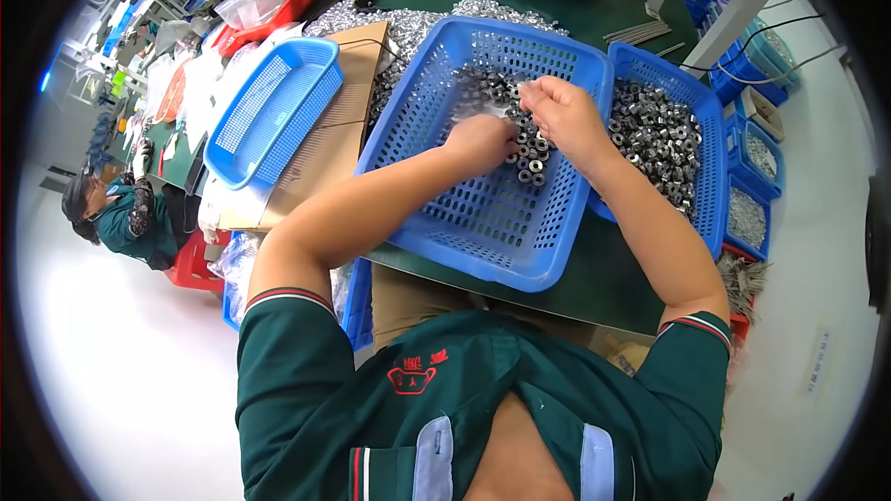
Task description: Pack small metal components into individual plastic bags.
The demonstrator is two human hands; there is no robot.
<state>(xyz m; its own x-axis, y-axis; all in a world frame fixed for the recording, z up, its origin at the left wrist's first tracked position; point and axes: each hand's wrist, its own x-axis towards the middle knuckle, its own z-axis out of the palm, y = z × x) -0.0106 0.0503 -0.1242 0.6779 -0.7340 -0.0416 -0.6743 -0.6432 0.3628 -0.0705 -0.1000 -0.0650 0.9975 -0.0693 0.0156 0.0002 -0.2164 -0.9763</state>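
- I see left hand (483, 144) at metal rings (531, 165) in blue basket (464, 264); fingers curled, can't tell if pinching.
- Right hand (562, 117) nearby: fingers bent, pinch unclear.

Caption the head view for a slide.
Left hand and right hand at a perforated blue basket of small metal rings, a fuller basket alongside.

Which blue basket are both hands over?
The large middle basket, between the lighter left basket and the fuller right basket; only it has the left hand and right hand above it.
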